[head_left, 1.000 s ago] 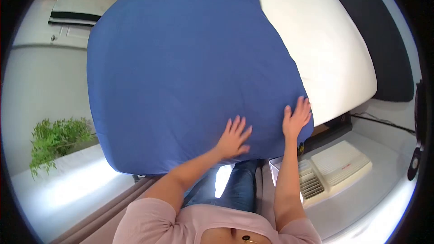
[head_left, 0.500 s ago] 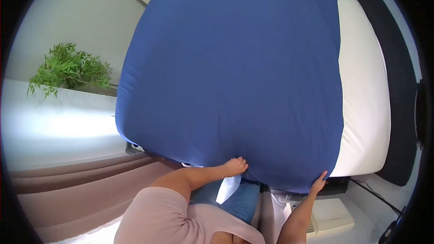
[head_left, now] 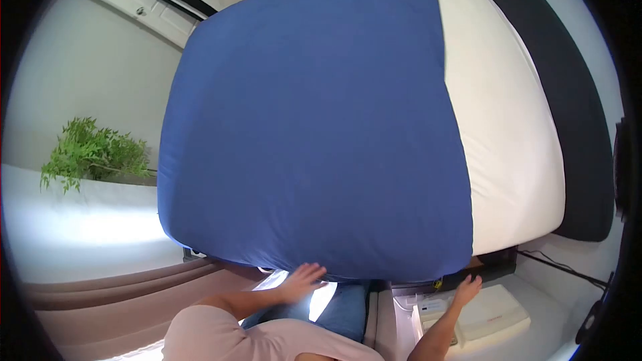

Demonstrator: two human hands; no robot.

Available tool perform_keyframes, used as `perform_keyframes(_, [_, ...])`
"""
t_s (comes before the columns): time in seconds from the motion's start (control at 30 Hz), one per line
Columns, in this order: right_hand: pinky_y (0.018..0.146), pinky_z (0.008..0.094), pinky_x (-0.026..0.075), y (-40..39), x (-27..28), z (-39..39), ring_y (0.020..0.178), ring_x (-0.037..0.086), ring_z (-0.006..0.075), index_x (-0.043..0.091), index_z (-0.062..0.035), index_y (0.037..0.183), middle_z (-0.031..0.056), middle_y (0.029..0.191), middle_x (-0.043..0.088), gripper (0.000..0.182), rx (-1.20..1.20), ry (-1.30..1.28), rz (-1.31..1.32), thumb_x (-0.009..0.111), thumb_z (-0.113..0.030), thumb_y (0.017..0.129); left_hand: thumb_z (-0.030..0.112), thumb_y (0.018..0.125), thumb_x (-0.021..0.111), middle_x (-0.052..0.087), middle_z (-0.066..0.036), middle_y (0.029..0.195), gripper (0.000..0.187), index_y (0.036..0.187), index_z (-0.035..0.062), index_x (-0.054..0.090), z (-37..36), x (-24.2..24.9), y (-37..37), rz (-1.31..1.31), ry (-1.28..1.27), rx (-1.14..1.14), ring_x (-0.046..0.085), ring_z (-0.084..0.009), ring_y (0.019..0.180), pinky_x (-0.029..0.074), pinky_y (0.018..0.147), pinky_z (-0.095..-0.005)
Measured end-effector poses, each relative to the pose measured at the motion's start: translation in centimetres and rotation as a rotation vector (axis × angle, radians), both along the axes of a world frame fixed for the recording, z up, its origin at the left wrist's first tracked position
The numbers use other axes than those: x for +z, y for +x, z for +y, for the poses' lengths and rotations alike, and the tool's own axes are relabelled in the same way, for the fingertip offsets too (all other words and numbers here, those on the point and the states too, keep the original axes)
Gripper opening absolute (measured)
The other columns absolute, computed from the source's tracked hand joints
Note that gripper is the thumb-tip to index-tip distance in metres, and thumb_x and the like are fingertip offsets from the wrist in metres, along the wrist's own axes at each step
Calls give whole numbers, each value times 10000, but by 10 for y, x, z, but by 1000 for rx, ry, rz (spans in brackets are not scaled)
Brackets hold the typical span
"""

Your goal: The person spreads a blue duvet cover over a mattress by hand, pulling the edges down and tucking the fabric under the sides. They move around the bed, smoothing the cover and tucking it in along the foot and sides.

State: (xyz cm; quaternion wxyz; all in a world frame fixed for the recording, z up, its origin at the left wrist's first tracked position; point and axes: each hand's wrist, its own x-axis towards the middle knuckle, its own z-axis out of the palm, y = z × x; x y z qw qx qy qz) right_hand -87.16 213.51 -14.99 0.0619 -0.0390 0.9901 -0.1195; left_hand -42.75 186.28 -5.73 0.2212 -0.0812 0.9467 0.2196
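Note:
A blue sheet (head_left: 314,127) lies over most of the bed, its near side hanging down along the mattress edge. Past its straight right border shows a white fitted sheet (head_left: 505,127) on the mattress. At the sheet's near edge is my left hand (head_left: 304,282), slightly blurred, fingers spread and holding nothing. My right hand (head_left: 469,289) is just below the sheet's near right corner, apart from it, fingers loosely apart and empty.
A black headboard (head_left: 568,113) stands at the right. Beside my right arm is a white box-like unit (head_left: 493,317). Brown curtains (head_left: 134,301) hang at lower left, near a green plant (head_left: 93,150). A white door (head_left: 144,10) is at upper left.
Both hands have let go of the blue sheet's near edge. My left hand has opened and drawn back from it. The view has shifted, showing more of the room beyond the bed.

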Motion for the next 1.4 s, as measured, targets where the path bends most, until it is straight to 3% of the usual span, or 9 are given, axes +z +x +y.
perform_keyframes(0.13, [1034, 448, 261, 15, 8, -66, 1232, 343, 408, 392, 84, 1264, 263, 1332, 365, 598, 246, -361, 330, 510, -369, 892, 380, 816, 500, 142, -136, 1483, 533, 1322, 222, 442, -14, 10, -11, -351, -33, -43, 31, -463, 1344, 94, 1029, -638])
perform_keyframes(0.37, [1052, 557, 120, 87, 66, -162, 1330, 224, 340, 378, -59, 1334, 164, 1435, 271, 580, 971, -15, -17, 512, -344, 846, 221, 813, 539, 525, -127, 1218, 308, 1109, 162, 602, 12, -61, 79, -297, 396, -47, 436, -308, 1182, 395, 941, -426])
perform_keyframes(0.6, [1059, 550, 142, 85, 45, -102, 1330, 220, 349, 250, -59, 1398, 173, 1453, 221, 622, 794, 341, 128, 439, -370, 893, 177, 833, 431, 630, -168, 938, 240, 859, 35, 622, -28, -32, 207, -151, -15, 1246, 611, -334, 829, 478, 724, -444])
perform_keyframes(0.77, [1013, 597, 202, 187, 62, -198, 1257, 239, 508, 194, -23, 1404, 304, 1427, 135, 691, 683, 122, 50, 409, -440, 896, 237, 874, 437, 575, -144, 756, 252, 776, 38, 557, -15, -146, 380, 164, -466, 1390, 566, -304, 686, 459, 619, -400])
perform_keyframes(0.8, [996, 615, 212, 229, 60, -217, 1226, 240, 561, 181, -7, 1402, 342, 1412, 116, 719, 703, 103, -39, 402, -465, 894, 322, 902, 448, 531, -65, 699, 306, 800, 43, 524, -19, -143, 381, 301, 43, 2115, 530, -227, 617, 442, 555, -346])
perform_keyframes(0.93, [993, 648, 168, 409, 26, -210, 1207, 13, 665, 33, 138, 1352, 471, 1318, -107, 941, 1234, 461, -272, 370, -587, 856, 505, 896, 418, 531, -28, 862, 393, 1115, 181, 464, -70, -116, 405, 644, 641, 2856, 452, -127, 703, 376, 621, -296])
perform_keyframes(1.03, [1007, 441, 317, 478, 8, -214, 1222, 377, 429, 400, 7, 1287, 299, 1266, 434, 627, 1556, 998, -1308, 390, -480, 893, 619, 833, 449, 472, -105, 1240, 732, 1330, 94, 332, -111, -128, 447, 1165, 737, 2860, 476, -215, 1073, 380, 906, -413])
perform_keyframes(1.2, [738, 413, 487, 561, 96, -352, 864, 601, 387, 598, -5, 984, 211, 937, 622, 238, 1571, -192, -737, 524, -194, 860, 633, 823, 463, 521, -171, 1218, 820, 1259, -59, 408, -194, -147, 529, 1159, 510, 3167, 471, -294, 1157, 392, 936, -374])
perform_keyframes(1.4, [978, 451, 327, 573, 88, -466, 1169, 398, 410, 427, -26, 1264, 259, 1298, 384, 457, 1449, -80, -114, 516, -239, 870, 481, 901, 454, 592, -195, 1011, 619, 1032, -119, 528, -204, -186, 571, 892, 39, 2985, 548, -270, 822, 456, 755, -403])
